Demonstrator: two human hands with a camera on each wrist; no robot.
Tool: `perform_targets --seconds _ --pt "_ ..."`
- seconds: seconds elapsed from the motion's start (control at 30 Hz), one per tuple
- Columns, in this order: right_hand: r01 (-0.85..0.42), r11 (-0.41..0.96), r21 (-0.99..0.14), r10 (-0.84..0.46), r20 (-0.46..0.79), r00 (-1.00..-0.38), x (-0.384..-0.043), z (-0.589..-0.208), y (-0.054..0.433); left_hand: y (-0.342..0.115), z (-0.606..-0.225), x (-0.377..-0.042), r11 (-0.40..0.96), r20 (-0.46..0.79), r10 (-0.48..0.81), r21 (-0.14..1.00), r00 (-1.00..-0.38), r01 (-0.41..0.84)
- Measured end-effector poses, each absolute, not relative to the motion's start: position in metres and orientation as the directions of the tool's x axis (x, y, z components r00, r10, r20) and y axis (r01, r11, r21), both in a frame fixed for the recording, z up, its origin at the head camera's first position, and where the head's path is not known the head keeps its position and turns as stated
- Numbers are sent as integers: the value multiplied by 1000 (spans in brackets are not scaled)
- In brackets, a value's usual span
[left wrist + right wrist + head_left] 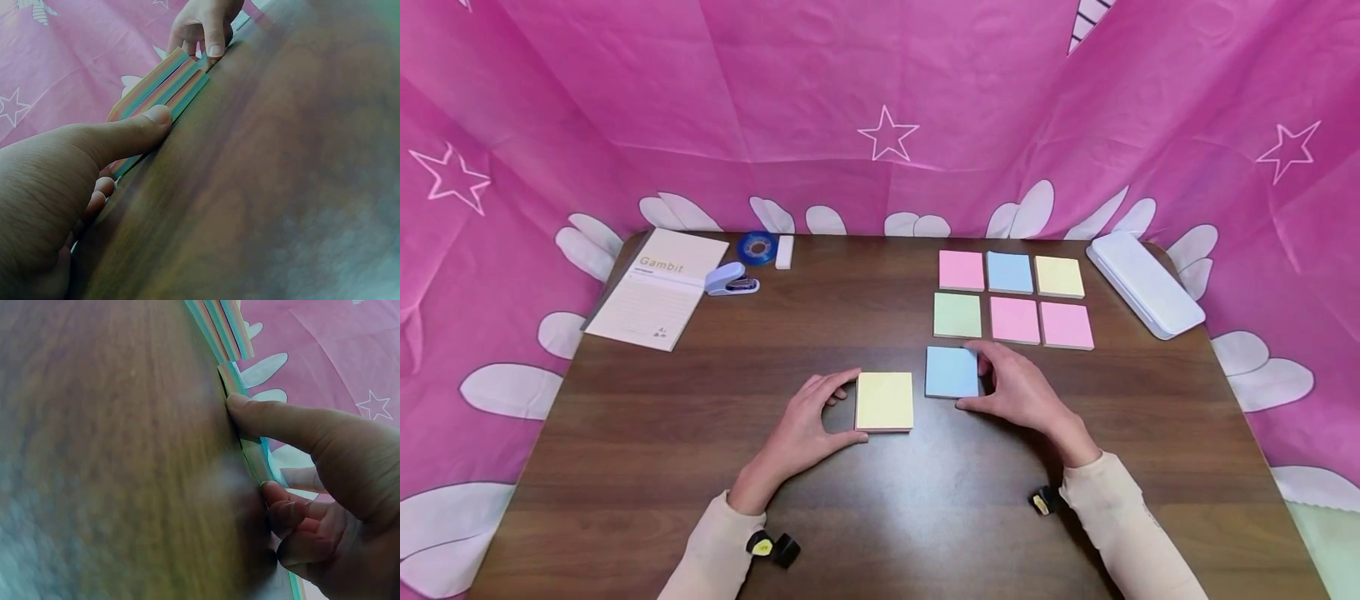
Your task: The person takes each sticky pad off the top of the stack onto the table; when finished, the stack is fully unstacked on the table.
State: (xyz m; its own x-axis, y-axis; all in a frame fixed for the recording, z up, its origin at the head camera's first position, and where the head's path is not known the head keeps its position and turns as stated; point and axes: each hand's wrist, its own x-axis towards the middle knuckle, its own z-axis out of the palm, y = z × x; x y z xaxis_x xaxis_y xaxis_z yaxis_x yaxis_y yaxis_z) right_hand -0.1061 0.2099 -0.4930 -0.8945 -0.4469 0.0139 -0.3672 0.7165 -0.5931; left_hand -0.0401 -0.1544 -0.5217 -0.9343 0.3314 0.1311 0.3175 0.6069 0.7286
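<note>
A stack of sticky note pads (884,402) with a yellow one on top lies near the middle of the table. My left hand (808,425) grips it from the left, thumb on the near edge and a finger at the far corner. In the left wrist view the stack's striped edges (181,81) show about three layers. Just right of the stack, and apart from it, is a blue sticky note pad (951,372). My right hand (1022,387) pinches this pad between thumb and fingers at its right side; whether it touches the table is unclear.
Behind the blue pad, two rows hold pink (961,270), blue (1010,272), yellow (1059,277), green (957,315) and more pink pads (1015,320). A white case (1146,283) lies far right. At back left are a notebook (655,287), stapler (732,280), blue tape roll (757,247) and white block (785,252).
</note>
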Motion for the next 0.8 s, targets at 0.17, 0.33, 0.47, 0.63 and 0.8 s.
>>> perform_targets --seconds 0.17,0.33,0.47,0.63,0.8 --pt "-353 704 -617 -441 10 -898 -108 -493 211 -155 -521 -40 605 131 334 730 -934 319" --pt "-357 697 -622 -446 14 -895 -108 -493 212 -155 -522 -41 604 135 335 729 -932 322" --pt "-357 694 -625 -451 9 -893 -109 -492 212 -155 -522 -41 601 137 337 731 -932 325" --pt "-361 685 -633 -465 2 -885 -109 -490 213 -155 -523 -41 603 132 335 731 -933 320" --pt "-380 680 -626 -463 35 -886 -105 -484 208 -155 -522 -41 601 134 337 731 -932 323"
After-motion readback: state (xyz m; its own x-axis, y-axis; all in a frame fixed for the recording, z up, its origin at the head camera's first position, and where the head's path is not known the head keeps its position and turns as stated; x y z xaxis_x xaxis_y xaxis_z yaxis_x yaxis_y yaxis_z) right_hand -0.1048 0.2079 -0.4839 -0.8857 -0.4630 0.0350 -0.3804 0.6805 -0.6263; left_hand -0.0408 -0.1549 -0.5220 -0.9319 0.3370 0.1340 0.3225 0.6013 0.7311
